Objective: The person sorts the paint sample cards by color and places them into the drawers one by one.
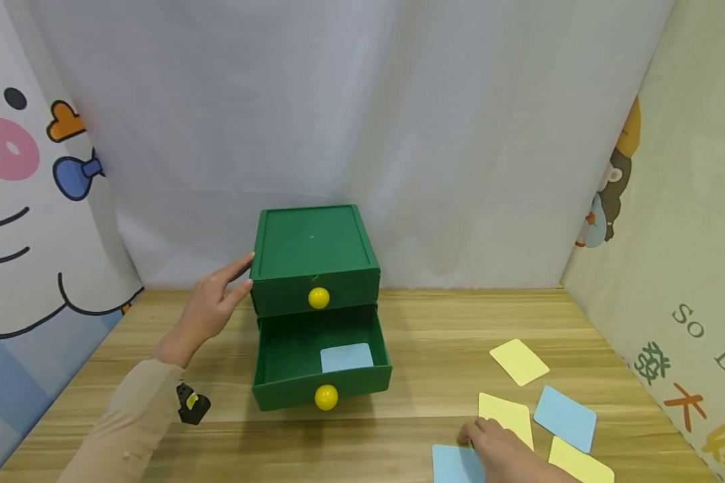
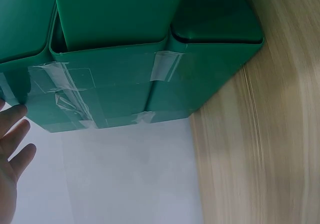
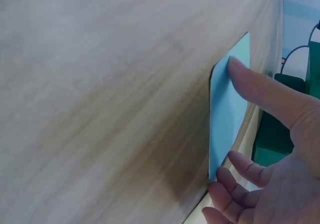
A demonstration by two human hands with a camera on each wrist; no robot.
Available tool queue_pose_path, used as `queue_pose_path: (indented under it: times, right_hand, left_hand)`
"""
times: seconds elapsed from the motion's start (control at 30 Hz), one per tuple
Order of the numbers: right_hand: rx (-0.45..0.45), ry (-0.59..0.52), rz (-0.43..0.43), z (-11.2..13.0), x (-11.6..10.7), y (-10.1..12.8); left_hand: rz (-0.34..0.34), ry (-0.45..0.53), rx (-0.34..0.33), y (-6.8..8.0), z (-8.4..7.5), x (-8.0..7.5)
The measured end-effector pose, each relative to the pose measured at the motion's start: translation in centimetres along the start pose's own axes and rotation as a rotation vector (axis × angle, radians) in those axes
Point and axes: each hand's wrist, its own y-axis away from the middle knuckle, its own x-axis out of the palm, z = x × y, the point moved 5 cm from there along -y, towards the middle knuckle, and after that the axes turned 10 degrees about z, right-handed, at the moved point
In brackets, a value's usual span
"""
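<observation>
A green cabinet (image 1: 314,245) with two drawers stands on the table. Its lower drawer (image 1: 290,392) is pulled out, and a light blue card (image 1: 346,357) lies inside on the right. My left hand (image 1: 210,305) touches the cabinet's left side near the top, its fingers extended. In the left wrist view, clear tape (image 2: 162,66) runs over the green side wall. At the lower right, my right hand (image 1: 504,451) holds another blue card (image 3: 229,108) low over the table, thumb on its face and fingertips at the opposite edge.
Yellow cards (image 1: 519,362) and one more blue card (image 1: 565,418) lie loosely spread on the table (image 1: 435,349) around my right hand. A small black device (image 1: 192,404) shows at my left sleeve. Grey-white cloth (image 1: 459,134) hangs behind; printed sheets flank both sides.
</observation>
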Motion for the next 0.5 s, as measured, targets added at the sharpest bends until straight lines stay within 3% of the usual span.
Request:
queue_pose_path:
  times: [0.2,0.4,0.5]
  right_hand:
    - [0.006,-0.091,0.007,-0.1,-0.2,-0.2]
    - [-0.127,-0.443,0.046,-0.1,-0.9,-0.5]
    - [-0.202,-0.537,0.075,-0.1,-1.5,-0.6]
  left_hand:
    - [-0.004,-0.005,0.005,0.0,0.0,0.1]
    - [-0.004,-0.006,0.008,0.0,0.1,0.1]
    - [-0.001,-0.007,0.01,0.0,0.1,0.1]
